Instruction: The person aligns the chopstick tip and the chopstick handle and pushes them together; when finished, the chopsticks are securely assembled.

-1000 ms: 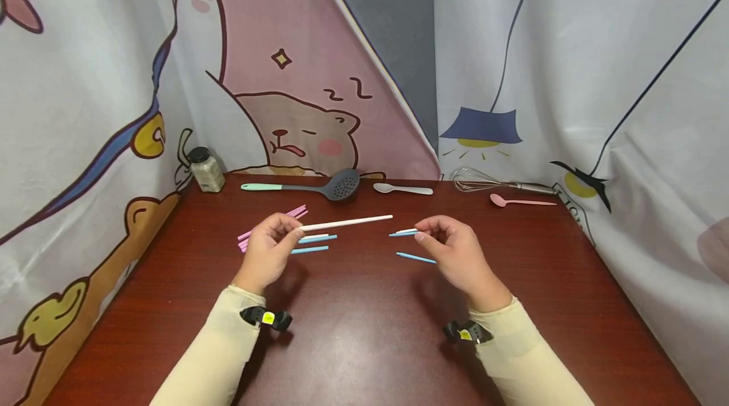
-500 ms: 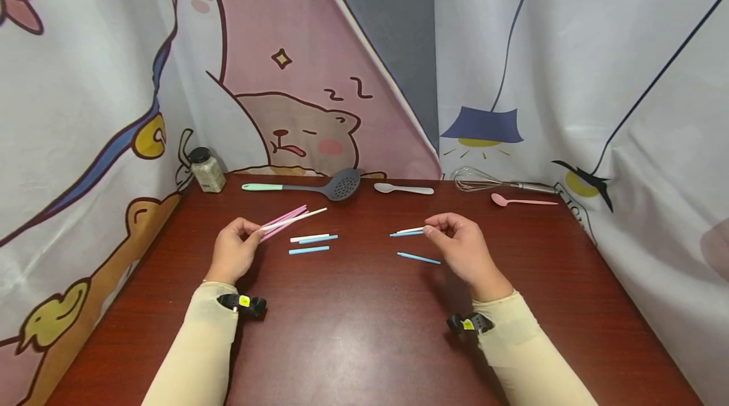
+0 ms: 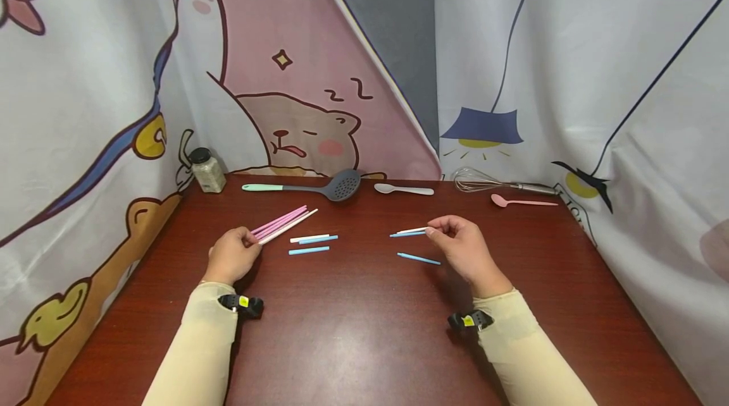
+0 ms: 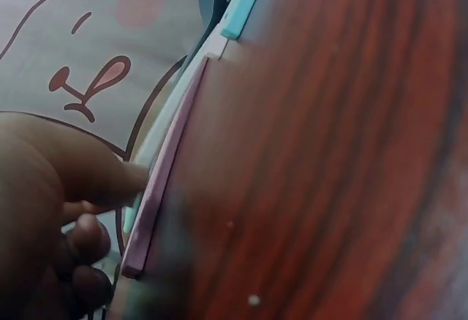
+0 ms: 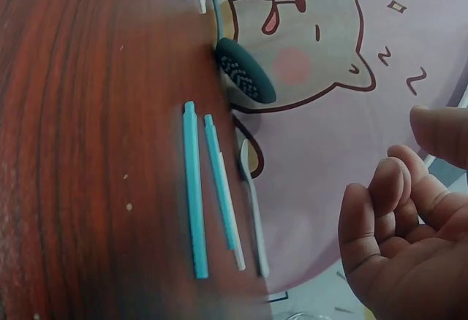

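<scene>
I judge the long white stick [image 3: 288,226] at ten o'clock light, stiff, best pinched mid-length; right fingers [image 5: 355,218] empty, grip of left hand [image 3: 232,257] unclear.

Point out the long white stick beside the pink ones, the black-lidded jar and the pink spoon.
Long white stick [image 3: 290,226], head view: mid-length.
Black-lidded jar [image 3: 209,176], head view: its body.
Pink spoon [image 3: 525,202], head view: its handle.
</scene>
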Motion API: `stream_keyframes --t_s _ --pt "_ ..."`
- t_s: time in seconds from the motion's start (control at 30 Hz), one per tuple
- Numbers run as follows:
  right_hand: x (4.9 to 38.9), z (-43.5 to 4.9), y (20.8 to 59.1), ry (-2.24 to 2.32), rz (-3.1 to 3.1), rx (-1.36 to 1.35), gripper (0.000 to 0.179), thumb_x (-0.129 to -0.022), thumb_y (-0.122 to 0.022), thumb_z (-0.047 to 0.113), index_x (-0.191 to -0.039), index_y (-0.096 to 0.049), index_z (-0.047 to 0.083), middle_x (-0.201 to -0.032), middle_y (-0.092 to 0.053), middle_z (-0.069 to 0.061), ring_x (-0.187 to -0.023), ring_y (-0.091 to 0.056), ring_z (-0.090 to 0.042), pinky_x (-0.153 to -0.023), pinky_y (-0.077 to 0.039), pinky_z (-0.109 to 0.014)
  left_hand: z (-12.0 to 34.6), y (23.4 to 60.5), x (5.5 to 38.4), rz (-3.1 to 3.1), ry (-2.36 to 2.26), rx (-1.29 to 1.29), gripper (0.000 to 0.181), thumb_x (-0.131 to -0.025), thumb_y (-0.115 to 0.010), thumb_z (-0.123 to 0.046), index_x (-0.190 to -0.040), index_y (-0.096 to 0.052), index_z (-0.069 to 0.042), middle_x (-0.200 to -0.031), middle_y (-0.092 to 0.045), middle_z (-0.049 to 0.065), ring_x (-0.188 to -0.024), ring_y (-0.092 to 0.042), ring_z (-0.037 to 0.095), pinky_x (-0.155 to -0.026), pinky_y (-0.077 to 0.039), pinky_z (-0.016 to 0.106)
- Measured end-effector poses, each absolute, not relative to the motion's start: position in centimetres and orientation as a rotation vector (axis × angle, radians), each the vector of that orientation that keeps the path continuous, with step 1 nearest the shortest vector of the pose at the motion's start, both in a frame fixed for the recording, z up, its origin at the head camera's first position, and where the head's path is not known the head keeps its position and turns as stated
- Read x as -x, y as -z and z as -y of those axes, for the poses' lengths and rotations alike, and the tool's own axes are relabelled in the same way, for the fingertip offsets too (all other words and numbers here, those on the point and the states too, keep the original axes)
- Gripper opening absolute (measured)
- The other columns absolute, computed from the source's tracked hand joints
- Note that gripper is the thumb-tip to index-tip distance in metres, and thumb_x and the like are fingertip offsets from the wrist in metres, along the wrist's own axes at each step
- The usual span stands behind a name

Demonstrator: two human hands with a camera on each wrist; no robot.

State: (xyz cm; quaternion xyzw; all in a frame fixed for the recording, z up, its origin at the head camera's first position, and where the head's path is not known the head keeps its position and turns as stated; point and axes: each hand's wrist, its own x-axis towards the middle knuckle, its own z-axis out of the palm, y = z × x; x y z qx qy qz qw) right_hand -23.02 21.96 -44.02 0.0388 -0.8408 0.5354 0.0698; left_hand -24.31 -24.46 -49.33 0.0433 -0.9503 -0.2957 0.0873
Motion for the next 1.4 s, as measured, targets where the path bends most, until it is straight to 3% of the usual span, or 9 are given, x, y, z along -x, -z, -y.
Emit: stream_keyframes --t_s 0.8,1.23,1.4 --pt "24.6 -23.8 45.8 -1.599 2.583 0.020 0.018 -0.099 -0.072 0.010 -0.109 -0.072 -0.005 -0.080 -0.062 -0.003 -0.069 -0.056 -0.013 -0.061 -0.048 -0.025 24.0 48.5 24.1 2.962 0.799 -0.210 0.007 -0.087 -0.066 -0.015 -0.090 -0.065 -0.009 -0.094 -0.072 0.017 -0.089 -0.068 0.040 -0.076 -0.037 0.054" --pt "24.8 -24.4 45.9 -1.647 2.561 0.044 0.021 -0.100 -0.071 0.014 -0.110 -0.071 -0.005 -0.076 -0.059 0.000 -0.068 -0.055 -0.012 -0.058 -0.046 -0.026 24.1 48.1 23.8 2.988 0.804 -0.235 0.009 -0.088 -0.067 -0.015 -0.092 -0.064 -0.008 -0.090 -0.070 0.014 -0.085 -0.065 0.036 -0.077 -0.037 0.054" --pt "24.9 -24.5 46.0 -1.639 2.557 0.038 0.021 -0.100 -0.072 0.014 -0.110 -0.071 -0.005 -0.074 -0.058 0.001 -0.066 -0.054 -0.011 -0.057 -0.045 -0.026 23.6 47.9 24.2 2.914 0.843 -0.101 0.012 -0.091 -0.070 -0.018 -0.096 -0.066 -0.009 -0.085 -0.066 0.009 -0.082 -0.062 0.030 -0.077 -0.037 0.050"
